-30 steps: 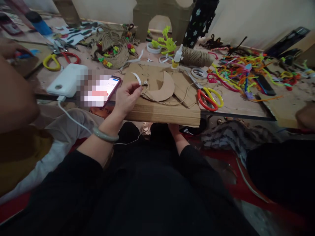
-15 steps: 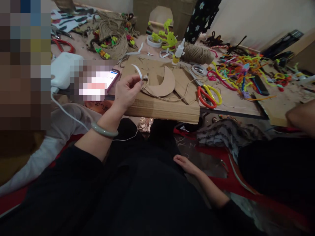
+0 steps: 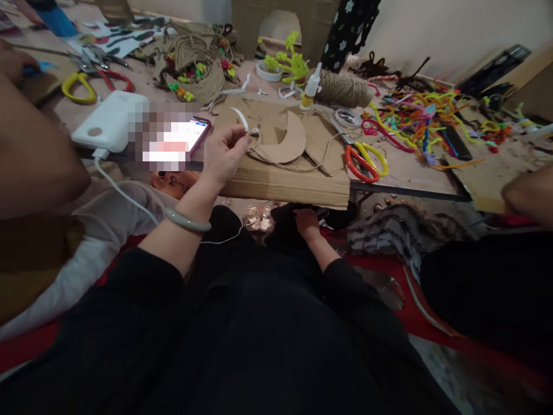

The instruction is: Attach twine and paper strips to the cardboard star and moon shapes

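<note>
My left hand (image 3: 225, 151) is raised over the near edge of a cardboard sheet (image 3: 268, 183), thumb and forefinger pinched on a thin white strip (image 3: 240, 117) that curves upward. Just right of the fingertips lies a crescent-shaped cardboard piece (image 3: 290, 141). A thin twine (image 3: 298, 168) runs from a small knotted end near the fingers, along the crescent, toward the scissors. Below the table edge, my right hand (image 3: 307, 223) rests near my dark-clothed leg, holding nothing I can see; its fingers look loosely extended, though dim.
Scissors with red and yellow handles (image 3: 365, 162) lie at the cardboard's right. Behind stand a glue bottle (image 3: 310, 89) and a twine spool (image 3: 345, 88). Pipe cleaners (image 3: 425, 127) spread rightward. Leftward are a lit phone (image 3: 199, 129) and a white power bank (image 3: 110, 121). Other people's arms (image 3: 38, 150) flank me.
My right hand has moved up and slightly left, closer to the table edge. My left hand keeps its pinch on the strip, almost still. The view has shifted slightly.
</note>
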`<state>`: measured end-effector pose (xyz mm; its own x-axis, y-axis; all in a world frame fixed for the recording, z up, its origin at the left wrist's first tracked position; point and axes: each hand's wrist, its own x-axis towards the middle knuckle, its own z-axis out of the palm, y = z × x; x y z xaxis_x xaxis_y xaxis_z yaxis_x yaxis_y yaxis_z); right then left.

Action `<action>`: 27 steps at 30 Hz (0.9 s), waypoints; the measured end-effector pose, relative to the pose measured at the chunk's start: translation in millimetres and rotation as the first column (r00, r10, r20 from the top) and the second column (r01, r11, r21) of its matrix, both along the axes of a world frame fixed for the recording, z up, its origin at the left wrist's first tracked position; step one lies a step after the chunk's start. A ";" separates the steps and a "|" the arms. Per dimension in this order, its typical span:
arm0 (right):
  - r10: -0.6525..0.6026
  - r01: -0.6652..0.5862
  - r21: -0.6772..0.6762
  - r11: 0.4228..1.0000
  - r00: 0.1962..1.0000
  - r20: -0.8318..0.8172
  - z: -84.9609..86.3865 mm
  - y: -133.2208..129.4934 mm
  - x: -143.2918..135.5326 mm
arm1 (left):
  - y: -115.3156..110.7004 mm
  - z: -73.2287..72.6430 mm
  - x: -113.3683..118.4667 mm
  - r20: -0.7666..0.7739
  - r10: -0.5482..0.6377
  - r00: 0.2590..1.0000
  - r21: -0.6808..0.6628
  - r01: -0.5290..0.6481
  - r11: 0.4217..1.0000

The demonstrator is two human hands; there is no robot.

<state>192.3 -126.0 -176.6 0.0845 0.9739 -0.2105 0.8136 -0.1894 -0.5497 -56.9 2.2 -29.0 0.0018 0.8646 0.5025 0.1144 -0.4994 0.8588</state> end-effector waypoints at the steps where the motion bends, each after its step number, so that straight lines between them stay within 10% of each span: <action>1: -0.003 0.003 -0.027 1.000 1.000 -0.006 -0.8 -9.1 -0.8 | -0.3 0.7 0.2 0.001 -0.003 1.000 0.001 0.003 1.000; 10: -0.119 -0.004 -0.346 0.938 0.935 -0.333 7.6 -166.4 58.8 | 16.4 -11.4 -1.7 0.003 -0.039 0.999 0.003 0.039 0.999; 14: -0.321 0.254 -0.232 0.939 0.890 -0.324 -7.5 -143.0 83.8 | 8.8 -3.3 -15.4 0.030 -0.007 1.000 0.144 0.003 0.990; 18: -0.368 0.340 -0.141 0.930 0.852 -0.373 -11.4 -103.6 87.6 | -68.3 -2.4 -45.8 -0.079 0.171 0.982 0.384 -0.128 0.914; 20: -0.329 0.310 -0.112 0.944 0.857 -0.396 -7.6 -92.7 81.8 | -116.0 -21.8 -61.6 -0.173 0.242 0.955 0.479 -0.133 0.868; 23: -0.227 0.211 -0.084 0.974 0.878 -0.422 -2.1 -83.4 67.1 | -163.7 -71.7 -78.3 -0.462 0.160 0.872 0.317 -0.005 0.948; 27: -0.074 0.052 -0.063 0.997 0.899 -0.432 -3.5 -71.6 40.9 | -163.2 -128.9 -86.2 -0.761 0.014 0.649 -0.174 -0.225 0.959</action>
<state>233.2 -197.6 -180.1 0.0347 0.9573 -0.2869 0.4828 -0.2674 -0.8339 -143.1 -161.1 -158.0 0.1721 0.9716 0.1624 0.8109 -0.2333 0.5367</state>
